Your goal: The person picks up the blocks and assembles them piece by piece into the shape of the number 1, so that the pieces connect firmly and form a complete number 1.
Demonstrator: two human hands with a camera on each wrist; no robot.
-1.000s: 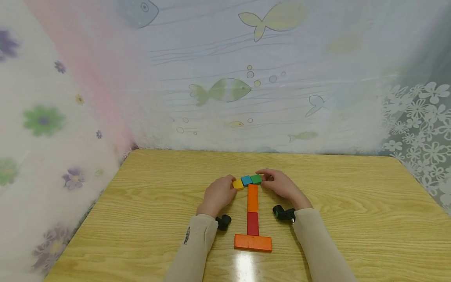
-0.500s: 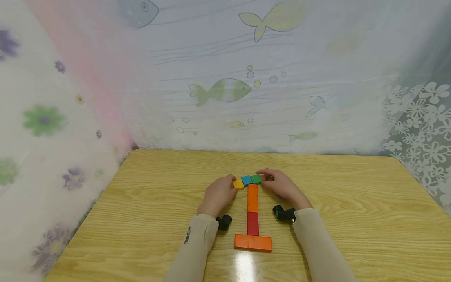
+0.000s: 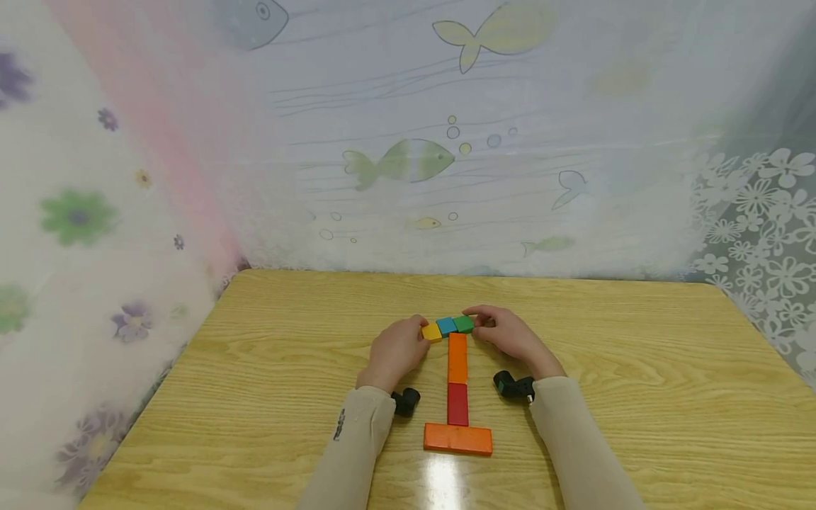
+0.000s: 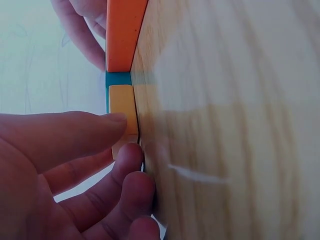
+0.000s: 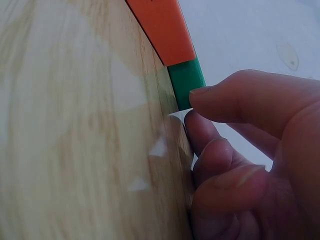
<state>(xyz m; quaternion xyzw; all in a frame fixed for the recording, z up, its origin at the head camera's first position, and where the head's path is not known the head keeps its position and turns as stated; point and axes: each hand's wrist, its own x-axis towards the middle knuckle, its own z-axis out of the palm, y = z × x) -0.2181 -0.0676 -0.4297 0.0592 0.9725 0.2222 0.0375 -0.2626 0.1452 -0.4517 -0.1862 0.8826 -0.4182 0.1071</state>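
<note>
Yellow (image 3: 432, 333), blue (image 3: 445, 326) and green (image 3: 464, 324) blocks lie side by side in a slightly slanted row on the table. My left hand (image 3: 399, 350) pinches the yellow block at the row's left end; in the left wrist view its thumb (image 4: 100, 127) lies on the near face. At the other end my right hand (image 3: 510, 336) holds the green block, thumb (image 5: 210, 100) on its near side. Just below the row stands a long orange block (image 3: 457, 358), end toward it. A red block (image 3: 457, 404) follows, then another orange block (image 3: 457, 439) laid crosswise.
The wooden table (image 3: 287, 312) reaches back to a curtain (image 3: 395, 212) printed with fish. Black wrist cameras (image 3: 406, 402) flank the block column, one under each wrist. A light reflection shows near the front of the table.
</note>
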